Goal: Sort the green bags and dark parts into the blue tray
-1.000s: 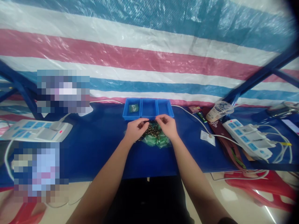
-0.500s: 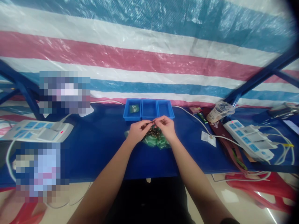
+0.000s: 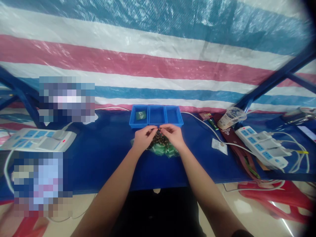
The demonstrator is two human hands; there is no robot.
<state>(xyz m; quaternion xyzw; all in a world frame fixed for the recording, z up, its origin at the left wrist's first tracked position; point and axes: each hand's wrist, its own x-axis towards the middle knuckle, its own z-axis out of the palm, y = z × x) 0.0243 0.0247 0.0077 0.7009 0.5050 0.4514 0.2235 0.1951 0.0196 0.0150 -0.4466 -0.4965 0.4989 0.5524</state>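
My left hand [image 3: 144, 137] and my right hand [image 3: 173, 134] meet fingertip to fingertip, both pinched around something small and dark that is too tiny to name. Just below them lies a green plastic bag [image 3: 165, 150], spread open on the blue table [image 3: 106, 158]. On the bag sits a heap of small brown and dark pieces [image 3: 160, 140], partly covered by my hands. Right behind my fingers stands a blue tray [image 3: 156, 125] with three compartments. In its left compartment is a small green packet [image 3: 141, 115]; the front of the tray is partly hidden by my hands.
At the right are a plastic cup [image 3: 230, 118], a white sachet [image 3: 219, 146], a maroon strap [image 3: 229, 138] and a power strip [image 3: 261, 146] with cables. Another power strip [image 3: 37, 140] lies at the left, beside blurred-out patches. Striped sheeting [image 3: 148, 62] hangs behind the table.
Both hands stay over the heap; their fingertips have drawn slightly apart and shifted a little left in view. The whole view has moved slightly. Tray and bag stay in place.
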